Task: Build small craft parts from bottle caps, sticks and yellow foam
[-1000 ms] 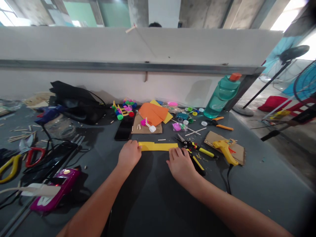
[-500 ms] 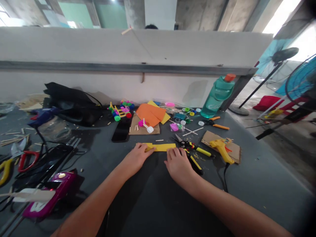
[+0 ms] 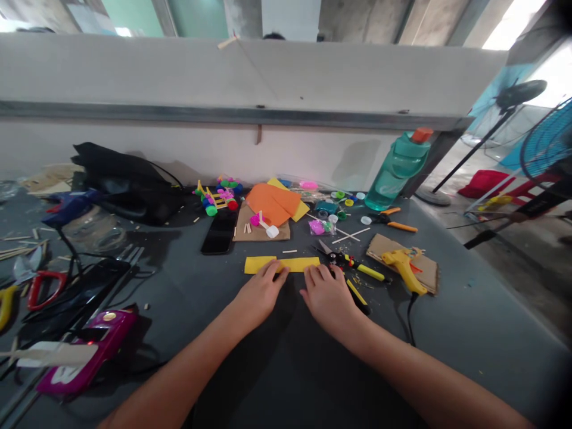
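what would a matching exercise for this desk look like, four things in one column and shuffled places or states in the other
Things
1. yellow strip
2. glue gun
3. bottle
4. phone

Places or states
A. lying left of the orange sheet
B. touched by the left hand and the right hand
C. teal, with an orange cap
D. yellow, resting at least partly on a piece of cardboard

Right pairs: 1-B, 2-D, 3-C, 4-A
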The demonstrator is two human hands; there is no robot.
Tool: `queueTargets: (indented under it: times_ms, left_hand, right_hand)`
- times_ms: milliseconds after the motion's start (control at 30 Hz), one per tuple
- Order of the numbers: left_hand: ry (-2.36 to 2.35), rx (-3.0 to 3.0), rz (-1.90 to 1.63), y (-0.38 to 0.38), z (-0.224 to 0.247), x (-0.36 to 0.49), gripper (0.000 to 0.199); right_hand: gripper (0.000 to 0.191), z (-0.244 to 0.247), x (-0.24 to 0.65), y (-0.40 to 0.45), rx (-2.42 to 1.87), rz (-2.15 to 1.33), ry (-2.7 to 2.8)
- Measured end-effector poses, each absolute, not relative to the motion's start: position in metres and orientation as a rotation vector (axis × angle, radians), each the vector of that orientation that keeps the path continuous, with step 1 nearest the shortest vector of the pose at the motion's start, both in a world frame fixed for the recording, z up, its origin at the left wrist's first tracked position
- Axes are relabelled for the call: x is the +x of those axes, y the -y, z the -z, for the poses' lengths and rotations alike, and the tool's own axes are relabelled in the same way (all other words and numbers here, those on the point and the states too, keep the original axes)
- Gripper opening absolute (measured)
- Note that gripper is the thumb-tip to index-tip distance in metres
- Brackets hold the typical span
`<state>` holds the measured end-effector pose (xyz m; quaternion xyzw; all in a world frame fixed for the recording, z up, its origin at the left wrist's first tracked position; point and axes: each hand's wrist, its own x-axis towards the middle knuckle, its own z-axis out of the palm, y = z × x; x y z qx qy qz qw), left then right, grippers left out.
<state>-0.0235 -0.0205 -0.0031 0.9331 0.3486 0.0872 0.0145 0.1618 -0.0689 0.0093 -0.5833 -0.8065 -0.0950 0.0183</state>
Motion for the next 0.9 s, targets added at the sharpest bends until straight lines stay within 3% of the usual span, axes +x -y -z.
queueTargets:
  times_ms: [467, 900]
  left_hand:
    - [-1.177, 2.974, -0.280, 0.023, 0.000, -0.018, 0.055]
    - [-1.212, 2.928, -0.167, 0.023, -0.007, -0.016, 0.057]
  right_hand:
    - [0.048, -0.014, 0.149, 0.080, -2.003, 0.190, 2.366]
    - [0.043, -0.025, 0.174, 0.073, -2.199, 0.239, 2.258]
